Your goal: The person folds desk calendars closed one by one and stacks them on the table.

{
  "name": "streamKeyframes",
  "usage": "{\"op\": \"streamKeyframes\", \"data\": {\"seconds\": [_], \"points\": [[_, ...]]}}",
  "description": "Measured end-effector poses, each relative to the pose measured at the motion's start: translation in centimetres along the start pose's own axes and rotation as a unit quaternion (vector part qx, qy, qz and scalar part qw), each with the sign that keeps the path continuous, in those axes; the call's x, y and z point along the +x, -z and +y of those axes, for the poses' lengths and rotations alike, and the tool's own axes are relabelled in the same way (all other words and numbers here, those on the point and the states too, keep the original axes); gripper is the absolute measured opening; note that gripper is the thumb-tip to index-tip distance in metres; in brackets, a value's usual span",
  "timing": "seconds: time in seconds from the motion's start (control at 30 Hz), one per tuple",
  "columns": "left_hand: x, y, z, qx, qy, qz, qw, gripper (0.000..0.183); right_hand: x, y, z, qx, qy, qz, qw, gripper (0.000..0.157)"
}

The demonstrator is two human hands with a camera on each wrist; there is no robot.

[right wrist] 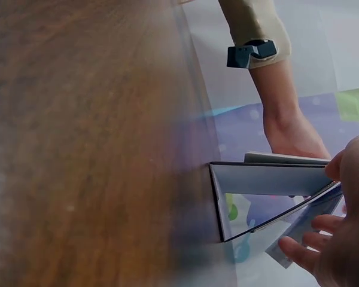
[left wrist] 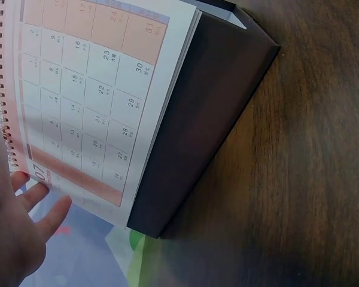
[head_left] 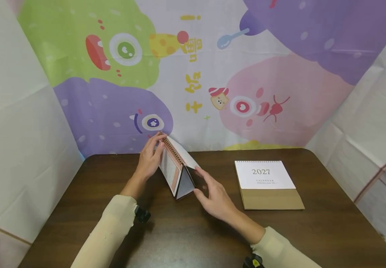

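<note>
A spiral-bound desk calendar [head_left: 171,171] stands like a tent on the table, its triangular end facing me. Its near side, in the left wrist view, shows a month grid [left wrist: 90,89] over a dark stand [left wrist: 185,131]. My left hand [head_left: 150,158] holds the far end of the calendar by its spiral top. Beside the other slope, my right hand [head_left: 217,197] has its fingers spread, with fingertips at the edge of the turned-over pages [head_left: 183,150]. In the right wrist view those pages lean away from the stand's frame [right wrist: 218,203].
A second desk calendar [head_left: 263,175], white with "2027" on a tan base, stands to the right on the dark wooden table [head_left: 179,238]. Behind the table hangs a cloth [head_left: 193,130] with cartoon monsters. Pale cloth walls [head_left: 22,111] close in both sides.
</note>
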State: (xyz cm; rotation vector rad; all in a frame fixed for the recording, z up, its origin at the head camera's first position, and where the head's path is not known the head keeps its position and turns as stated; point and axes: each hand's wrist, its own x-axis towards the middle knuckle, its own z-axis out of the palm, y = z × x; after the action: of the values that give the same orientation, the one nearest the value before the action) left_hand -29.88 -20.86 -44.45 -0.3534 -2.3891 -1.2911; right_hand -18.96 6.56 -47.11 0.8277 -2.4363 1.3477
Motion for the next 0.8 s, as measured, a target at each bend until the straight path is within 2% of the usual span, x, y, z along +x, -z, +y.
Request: {"op": "streamKeyframes", "data": {"seconds": [0.1, 0.4, 0.8], "points": [[0.0, 0.0, 0.1, -0.002, -0.002, -0.001, 1.0000, 0.043, 0.2, 0.2, -0.1, 0.008, 0.009, 0.002, 1.000, 0.072], [-0.4, 0.0, 0.2, -0.007, -0.012, 0.006, 0.9999, 0.042, 0.6, 0.5, -0.5, -0.013, 0.018, 0.001, 1.000, 0.067], [-0.5, 0.0, 0.2, -0.008, -0.010, -0.008, 0.9999, 0.044, 1.5, 0.3, -1.7, 0.011, 0.057, 0.043, 0.997, 0.070]]}}
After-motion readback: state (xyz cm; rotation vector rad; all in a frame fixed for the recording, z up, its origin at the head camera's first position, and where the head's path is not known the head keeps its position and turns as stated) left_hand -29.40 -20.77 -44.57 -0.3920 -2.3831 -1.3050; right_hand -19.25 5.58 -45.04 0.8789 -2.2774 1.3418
